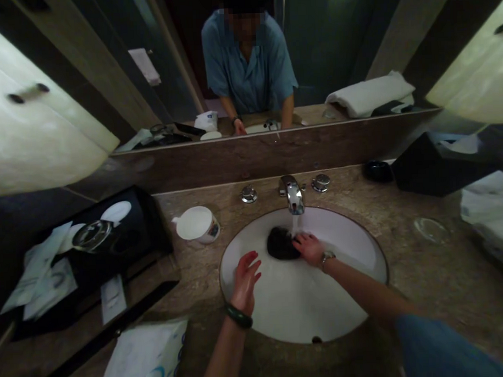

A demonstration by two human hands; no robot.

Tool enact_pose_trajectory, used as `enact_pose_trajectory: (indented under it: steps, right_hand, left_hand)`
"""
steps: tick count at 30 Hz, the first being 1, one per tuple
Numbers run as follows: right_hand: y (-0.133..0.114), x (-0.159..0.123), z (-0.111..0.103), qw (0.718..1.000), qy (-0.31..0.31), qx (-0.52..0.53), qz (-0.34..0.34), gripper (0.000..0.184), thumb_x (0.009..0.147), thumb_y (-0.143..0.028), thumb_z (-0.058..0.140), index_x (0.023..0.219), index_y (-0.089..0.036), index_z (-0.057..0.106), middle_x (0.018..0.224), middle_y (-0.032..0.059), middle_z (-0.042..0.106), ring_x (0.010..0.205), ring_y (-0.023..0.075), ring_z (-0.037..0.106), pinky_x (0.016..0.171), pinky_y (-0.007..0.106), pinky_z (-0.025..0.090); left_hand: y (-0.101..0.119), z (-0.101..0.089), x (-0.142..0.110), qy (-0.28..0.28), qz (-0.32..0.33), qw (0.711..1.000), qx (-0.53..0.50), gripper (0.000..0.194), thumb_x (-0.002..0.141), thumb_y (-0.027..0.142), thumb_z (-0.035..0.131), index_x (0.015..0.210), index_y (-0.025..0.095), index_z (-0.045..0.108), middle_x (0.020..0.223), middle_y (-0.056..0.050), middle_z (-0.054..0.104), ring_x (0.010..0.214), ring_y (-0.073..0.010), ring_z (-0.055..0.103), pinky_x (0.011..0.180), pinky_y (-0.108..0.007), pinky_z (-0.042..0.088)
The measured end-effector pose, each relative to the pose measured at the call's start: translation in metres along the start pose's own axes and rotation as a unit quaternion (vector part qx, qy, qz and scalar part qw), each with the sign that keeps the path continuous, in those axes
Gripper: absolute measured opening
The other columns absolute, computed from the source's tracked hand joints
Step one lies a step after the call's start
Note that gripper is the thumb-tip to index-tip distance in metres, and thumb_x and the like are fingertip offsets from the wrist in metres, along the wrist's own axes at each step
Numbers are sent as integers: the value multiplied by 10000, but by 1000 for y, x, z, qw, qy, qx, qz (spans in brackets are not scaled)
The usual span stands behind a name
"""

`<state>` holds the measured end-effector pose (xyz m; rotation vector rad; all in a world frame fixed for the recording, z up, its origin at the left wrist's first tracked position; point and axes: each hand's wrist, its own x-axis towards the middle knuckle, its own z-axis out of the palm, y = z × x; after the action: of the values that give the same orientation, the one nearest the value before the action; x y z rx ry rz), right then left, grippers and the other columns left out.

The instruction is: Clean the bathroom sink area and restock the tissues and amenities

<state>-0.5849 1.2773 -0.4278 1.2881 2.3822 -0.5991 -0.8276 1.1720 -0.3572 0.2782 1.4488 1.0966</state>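
My right hand [309,248] reaches into the white sink [354,295] and holds a dark, rounded object [280,243] under water running from the chrome tap [293,197]. A watch sits on that wrist. My left hand [245,279] hovers over the left side of the basin, fingers stretched out and holding nothing. It wears a dark green bangle at the wrist. I cannot make out what the dark object is.
A white cup [196,223] lies on its side left of the sink. A black tray [92,243] with sachets and a lid sits at far left. A tissue box [144,357] is near the front edge. A black box [430,163], towels [489,207] and a glass dish [431,229] lie right. A mirror hangs behind.
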Motion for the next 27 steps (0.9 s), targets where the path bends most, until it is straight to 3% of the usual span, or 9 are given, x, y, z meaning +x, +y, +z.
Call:
enact_pose_trajectory:
  steps: [5, 9, 13, 15, 17, 19, 23, 25, 27]
  right_hand:
    - [41, -67, -26, 996, -80, -47, 8, 402, 754, -112, 589, 1144, -162, 669, 1229, 206, 628, 1220, 336, 507, 1092, 529, 271]
    - [-33, -116, -7, 974, -191, 120, 2, 388, 757, -344, 661, 1112, -187, 675, 1172, 186, 662, 1111, 334, 581, 971, 491, 415]
    - [-161, -37, 28, 964, -93, 222, -116, 479, 858, -512, 560, 1175, -156, 607, 1192, 159, 644, 1062, 279, 591, 937, 409, 455]
    - [-184, 25, 28, 989, -28, 123, -79, 482, 873, -463, 555, 1239, -149, 557, 1248, 169, 612, 1114, 286, 560, 936, 412, 447]
    - [-162, 70, 15, 997, -12, 64, -50, 482, 856, -389, 589, 1255, -122, 549, 1279, 204, 584, 1200, 326, 502, 1017, 467, 380]
    - [-106, 84, -3, 998, -14, 36, -39, 420, 846, -271, 585, 1240, -125, 571, 1302, 207, 568, 1273, 335, 442, 1108, 497, 262]
    - [-3, 18, -16, 999, -19, -12, 37, 398, 853, -106, 428, 1219, -64, 580, 1326, 265, 531, 1310, 357, 415, 1120, 546, 213]
    - [2, -31, -3, 996, -45, -23, 80, 431, 818, -141, 493, 1231, -44, 571, 1317, 295, 536, 1278, 394, 454, 1073, 575, 287]
    - [-30, -65, 20, 991, -88, 15, 95, 543, 790, -223, 566, 1303, -52, 518, 1370, 297, 506, 1291, 404, 454, 1057, 569, 334]
  left_hand:
    - [9, -24, -13, 21, 46, 999, -7, 440, 706, 423, 678, 1079, 207, 594, 1293, -107, 578, 1139, -273, 559, 914, -382, 441]
    - [17, -47, -28, 36, 67, 997, -33, 434, 721, 455, 687, 1070, 209, 610, 1266, -99, 599, 1131, -271, 566, 909, -374, 468]
    - [20, -55, -29, 55, 82, 995, -29, 432, 721, 464, 706, 1061, 209, 630, 1226, -93, 618, 1111, -273, 575, 908, -369, 484]
    - [21, -56, -27, 47, 81, 995, -22, 445, 723, 467, 714, 1075, 207, 634, 1213, -94, 626, 1107, -277, 579, 910, -372, 489]
    - [22, -56, -25, 47, 75, 996, -23, 458, 706, 476, 731, 1063, 203, 639, 1226, -97, 623, 1108, -281, 579, 903, -374, 496]
    - [23, -57, -25, 52, 76, 995, -23, 439, 722, 474, 728, 1055, 203, 636, 1253, -97, 608, 1115, -272, 574, 904, -370, 495]
    - [21, -61, -29, 37, 84, 996, -17, 371, 802, 433, 675, 1091, 208, 616, 1248, -90, 600, 1118, -243, 567, 921, -357, 481]
    - [16, -62, -31, 31, 81, 996, -13, 363, 807, 420, 666, 1096, 207, 613, 1242, -91, 603, 1111, -237, 569, 912, -351, 484]
    - [10, -60, -30, 25, 77, 997, -5, 385, 801, 424, 666, 1111, 202, 610, 1253, -101, 603, 1115, -242, 570, 931, -360, 479]
